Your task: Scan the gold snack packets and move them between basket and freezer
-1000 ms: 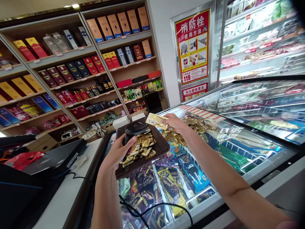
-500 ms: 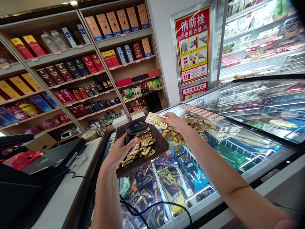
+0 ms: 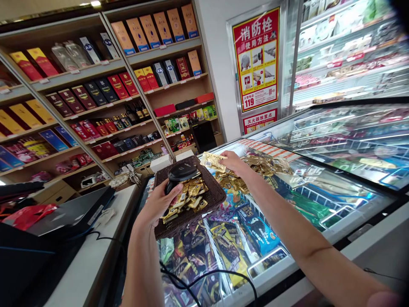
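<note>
My left hand is closed around the handle of a black barcode scanner, held over a dark brown woven basket. Gold-wrapped packets lie heaped in the basket under the scanner. A gold packet is pinched in my right hand, just past the basket's right rim and beside the scanner head. Beneath and beyond that hand, more gold packets are piled on the freezer's glass top.
Under the glass of the chest freezer lie bagged frozen goods. A black cable loops across the front. To the left stands a white counter with dark equipment. Shelves of boxed bottles and a red fire-hydrant poster are behind.
The gold packet in my right hand has moved slightly right and turned, its face now less plainly seen. The blue light on the scanner's top is gone. My left hand has hardly moved.
</note>
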The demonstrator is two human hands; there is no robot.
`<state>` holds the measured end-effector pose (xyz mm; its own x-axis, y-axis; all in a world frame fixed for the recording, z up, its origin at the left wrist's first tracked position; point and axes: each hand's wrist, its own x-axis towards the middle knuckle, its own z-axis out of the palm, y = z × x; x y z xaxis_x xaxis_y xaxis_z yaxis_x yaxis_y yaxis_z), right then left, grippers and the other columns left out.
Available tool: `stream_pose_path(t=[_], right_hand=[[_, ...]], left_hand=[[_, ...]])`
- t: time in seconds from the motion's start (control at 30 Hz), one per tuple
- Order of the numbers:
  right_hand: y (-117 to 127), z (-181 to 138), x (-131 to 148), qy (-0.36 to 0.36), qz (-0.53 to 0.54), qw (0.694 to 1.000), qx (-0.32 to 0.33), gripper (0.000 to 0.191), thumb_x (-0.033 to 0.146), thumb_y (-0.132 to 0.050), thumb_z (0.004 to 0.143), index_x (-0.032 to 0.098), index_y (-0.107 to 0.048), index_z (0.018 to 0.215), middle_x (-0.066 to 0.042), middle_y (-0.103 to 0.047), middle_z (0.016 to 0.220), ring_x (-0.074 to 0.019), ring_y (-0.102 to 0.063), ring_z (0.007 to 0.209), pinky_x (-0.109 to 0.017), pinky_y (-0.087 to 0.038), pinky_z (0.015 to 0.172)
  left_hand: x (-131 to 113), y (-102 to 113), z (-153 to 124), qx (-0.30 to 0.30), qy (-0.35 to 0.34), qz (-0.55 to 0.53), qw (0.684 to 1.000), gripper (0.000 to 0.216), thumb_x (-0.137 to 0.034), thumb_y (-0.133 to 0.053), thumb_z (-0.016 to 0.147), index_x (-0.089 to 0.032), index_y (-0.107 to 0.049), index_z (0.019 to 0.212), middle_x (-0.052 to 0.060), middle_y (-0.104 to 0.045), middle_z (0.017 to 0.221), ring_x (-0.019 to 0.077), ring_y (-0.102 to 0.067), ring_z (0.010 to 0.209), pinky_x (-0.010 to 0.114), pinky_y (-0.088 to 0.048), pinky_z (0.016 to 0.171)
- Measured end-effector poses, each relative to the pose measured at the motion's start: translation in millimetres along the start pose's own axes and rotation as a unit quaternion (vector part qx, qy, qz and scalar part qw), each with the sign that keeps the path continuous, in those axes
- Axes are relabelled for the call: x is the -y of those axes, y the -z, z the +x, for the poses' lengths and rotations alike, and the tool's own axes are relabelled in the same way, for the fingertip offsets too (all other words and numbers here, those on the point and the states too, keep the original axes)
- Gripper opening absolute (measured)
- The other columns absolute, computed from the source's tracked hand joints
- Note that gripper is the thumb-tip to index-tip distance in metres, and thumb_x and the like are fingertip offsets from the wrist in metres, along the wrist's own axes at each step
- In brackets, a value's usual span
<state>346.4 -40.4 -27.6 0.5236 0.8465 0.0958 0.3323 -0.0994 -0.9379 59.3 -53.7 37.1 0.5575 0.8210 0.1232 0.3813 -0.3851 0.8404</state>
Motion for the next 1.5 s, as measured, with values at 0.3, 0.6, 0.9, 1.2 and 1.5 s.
stream_pose_path(t=[0.3, 0.6, 0.9, 1.2, 1.5], right_hand=[[31.7, 29.6, -40.9, -0.037, -0.271, 0.953, -0.133, 0.038, 0.017, -0.055, 0.084, 0.007, -0.055, 0.121, -0.02, -0.065, 0.108, -0.0304, -0.061, 0.105, -0.033, -0.046, 0.083], [27.0, 26.5, -80.5, -0.111, -0.434, 0.869, -0.209, 0.04, 0.02, -0.045, 0.093, -0.002, -0.061, 0.121, -0.028, -0.052, 0.13, -0.0379, -0.045, 0.123, -0.045, -0.037, 0.097], [17.7, 21.7, -67.2, -0.087, -0.454, 0.865, -0.197, 0.038, 0.015, -0.045, 0.088, 0.002, -0.063, 0.119, -0.027, -0.053, 0.13, -0.0381, -0.045, 0.123, -0.049, -0.038, 0.094], [-89.5, -39.8, 19.3, 0.135, -0.463, 0.874, 0.056, 0.035, 0.028, -0.047, 0.093, 0.011, -0.064, 0.118, -0.022, -0.057, 0.125, -0.0341, -0.054, 0.115, -0.045, -0.042, 0.093], [-230.0, -51.3, 70.0, 0.136, -0.431, 0.873, 0.182, 0.052, 0.051, -0.055, 0.089, 0.008, -0.069, 0.116, -0.023, -0.061, 0.127, -0.0347, -0.055, 0.12, -0.04, -0.046, 0.093]], left_hand=[[-4.0, 16.6, -6.7, -0.039, 0.021, -0.01, 0.999, 0.044, -0.062, -0.067, 0.074, -0.02, -0.053, 0.078, -0.004, -0.052, 0.064, 0.0105, -0.044, 0.055, 0.022, -0.033, 0.054], [5.5, 26.8, -5.1, -0.059, 0.019, -0.015, 0.998, 0.045, -0.061, -0.067, 0.075, -0.019, -0.052, 0.081, -0.004, -0.054, 0.067, 0.0093, -0.046, 0.056, 0.021, -0.034, 0.053], [15.1, 34.3, -6.0, -0.068, 0.026, -0.047, 0.996, 0.047, -0.062, -0.069, 0.073, -0.018, -0.054, 0.081, -0.002, -0.055, 0.07, 0.0083, -0.045, 0.056, 0.021, -0.036, 0.051], [56.9, 73.7, -13.3, -0.211, 0.175, -0.012, 0.962, 0.053, -0.068, -0.071, 0.062, -0.019, -0.056, 0.072, -0.001, -0.056, 0.062, 0.0107, -0.046, 0.052, 0.023, -0.035, 0.047], [79.7, 97.5, -27.8, -0.278, 0.135, -0.086, 0.947, 0.052, -0.066, -0.074, 0.061, -0.019, -0.057, 0.074, 0.001, -0.06, 0.068, 0.0106, -0.048, 0.053, 0.024, -0.039, 0.051]])
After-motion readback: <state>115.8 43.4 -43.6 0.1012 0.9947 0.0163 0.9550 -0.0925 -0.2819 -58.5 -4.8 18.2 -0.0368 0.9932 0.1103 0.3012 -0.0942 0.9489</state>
